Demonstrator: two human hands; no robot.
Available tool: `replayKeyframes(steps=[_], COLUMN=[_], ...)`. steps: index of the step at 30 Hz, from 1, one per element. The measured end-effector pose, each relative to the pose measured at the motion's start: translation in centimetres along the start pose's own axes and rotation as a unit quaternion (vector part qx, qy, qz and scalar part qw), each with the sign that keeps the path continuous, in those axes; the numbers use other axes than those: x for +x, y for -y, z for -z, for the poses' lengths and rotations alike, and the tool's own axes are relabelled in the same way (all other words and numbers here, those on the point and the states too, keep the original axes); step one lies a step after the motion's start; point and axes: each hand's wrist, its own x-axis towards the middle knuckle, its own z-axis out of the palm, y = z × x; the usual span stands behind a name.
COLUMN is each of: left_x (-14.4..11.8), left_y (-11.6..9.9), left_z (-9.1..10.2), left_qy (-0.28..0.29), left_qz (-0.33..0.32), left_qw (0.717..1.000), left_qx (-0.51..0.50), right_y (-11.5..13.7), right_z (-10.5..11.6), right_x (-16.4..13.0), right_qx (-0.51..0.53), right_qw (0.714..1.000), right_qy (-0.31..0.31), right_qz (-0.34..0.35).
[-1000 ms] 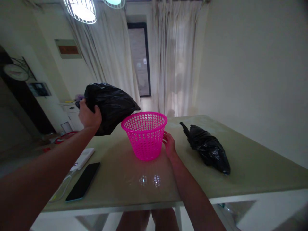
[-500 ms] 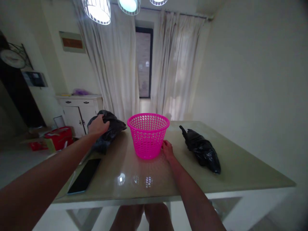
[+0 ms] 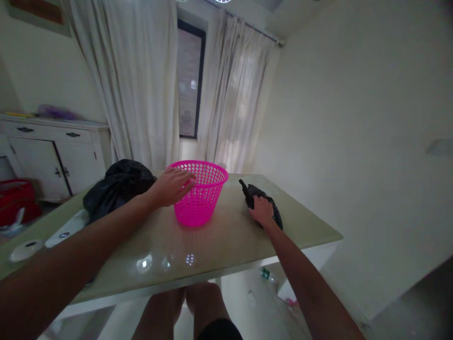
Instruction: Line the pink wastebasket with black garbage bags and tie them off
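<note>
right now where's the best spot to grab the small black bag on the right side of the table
Probably the twisted neck at the far end of the small black bag, which sticks up and away from the bulk, so fingers can close around it from above. The right hand already lies on the crumpled middle, where the plastic looks loose and would likely bunch. The left hand rests on the pink basket.

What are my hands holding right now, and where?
Left hand rests on the basket rim; right hand lies on the small bag's middle.

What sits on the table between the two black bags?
In the head view, the pink basket stands between the left black bag and the right black bag, with the left hand on its rim.
</note>
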Motion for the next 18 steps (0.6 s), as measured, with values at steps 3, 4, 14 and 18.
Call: replayKeyframes(steps=[3, 4, 14, 18], left_x=[0.1, 0.0, -0.5, -0.4], left_y=[-2.5, -3.0, -6.5, -7.1], left_z=[-0.6, -0.6, 2.8, 4.9], left_qy=[0.02, 0.012, 0.044, -0.015], left_qz=[-0.082, -0.088, -0.067, 0.044], left_qw=[0.996, 0.996, 0.99, 0.98], left_qx=[0.007, 0.008, -0.112, -0.193], right_y=[-2.3, -2.5, 10.0, 18.4], right_z=[2.0, 3.0, 21.0, 22.5], right_x=[1.7, 2.5, 13.5, 14.6], right_qx=[0.043, 0.054, 0.532, 0.432], right_qw=[0.998, 0.997, 0.816, 0.853], right_qy=[0.012, -0.007, -0.16, -0.175], right_qz=[-0.05, -0.05, 0.158, 0.236])
